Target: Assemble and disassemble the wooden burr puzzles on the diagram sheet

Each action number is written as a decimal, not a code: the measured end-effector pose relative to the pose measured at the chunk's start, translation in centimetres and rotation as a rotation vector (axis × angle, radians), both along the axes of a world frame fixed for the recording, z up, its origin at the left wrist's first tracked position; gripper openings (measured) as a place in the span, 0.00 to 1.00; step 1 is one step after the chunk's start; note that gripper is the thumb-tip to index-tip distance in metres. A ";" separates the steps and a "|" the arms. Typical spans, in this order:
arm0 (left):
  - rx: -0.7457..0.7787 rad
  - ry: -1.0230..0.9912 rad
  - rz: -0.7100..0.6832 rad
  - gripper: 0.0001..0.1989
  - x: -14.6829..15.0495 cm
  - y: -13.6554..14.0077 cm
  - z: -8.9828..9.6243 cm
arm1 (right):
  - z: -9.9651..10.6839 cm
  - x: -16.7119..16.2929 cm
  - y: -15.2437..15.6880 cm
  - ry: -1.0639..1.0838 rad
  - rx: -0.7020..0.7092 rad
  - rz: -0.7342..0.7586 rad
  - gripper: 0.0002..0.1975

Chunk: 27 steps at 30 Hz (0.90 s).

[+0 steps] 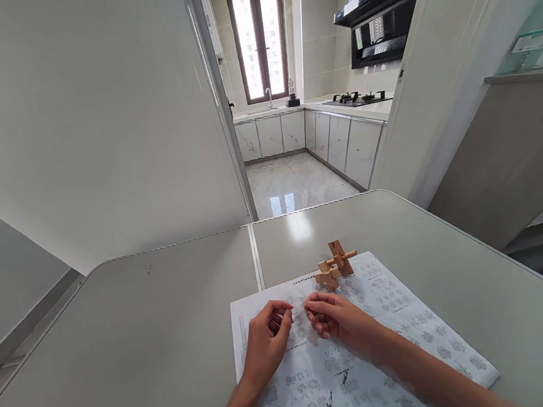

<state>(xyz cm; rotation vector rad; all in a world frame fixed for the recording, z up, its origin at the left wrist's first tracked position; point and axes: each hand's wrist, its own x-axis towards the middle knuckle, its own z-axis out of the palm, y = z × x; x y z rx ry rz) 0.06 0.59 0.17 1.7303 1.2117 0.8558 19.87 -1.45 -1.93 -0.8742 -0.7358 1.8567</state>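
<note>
A large printed sheet of paper (413, 345) with rows of small line diagrams lies under both hands. Above its middle, my left hand (270, 335) is loosely curled, thumb close to the fingertips, and nothing shows between them. My right hand (335, 316) faces it across a narrow gap, its thumb and index finger pinched together. Whatever that pinch may hold is hidden or too small to make out. Just beyond my right hand, interlocking wooden puzzle pieces (329, 275) rest at the sheet's far edge. A flat wooden piece (336, 248) with a dark mark sticks up among them, near a thin wooden stick (350, 255).
The grey table (121, 359) has a pale seam (256, 259) and a rounded far edge. A white wall panel (88, 121) rises behind its left side. Past a doorway are kitchen cabinets (269, 136), a stove (358, 98) and a window (260, 40).
</note>
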 end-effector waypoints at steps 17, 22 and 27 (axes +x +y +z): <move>-0.029 0.000 0.002 0.15 -0.2 -0.1 -0.3 | 0.8 1.0 0.2 0.128 0.091 -0.188 0.24; -0.022 0.000 -0.015 0.15 -0.3 -0.1 -0.6 | 0.6 3.0 1.1 0.327 0.080 -0.331 0.24; -0.027 -0.006 -0.017 0.15 -0.4 -0.1 -0.5 | 0.1 5.0 2.1 0.362 0.099 -0.486 0.22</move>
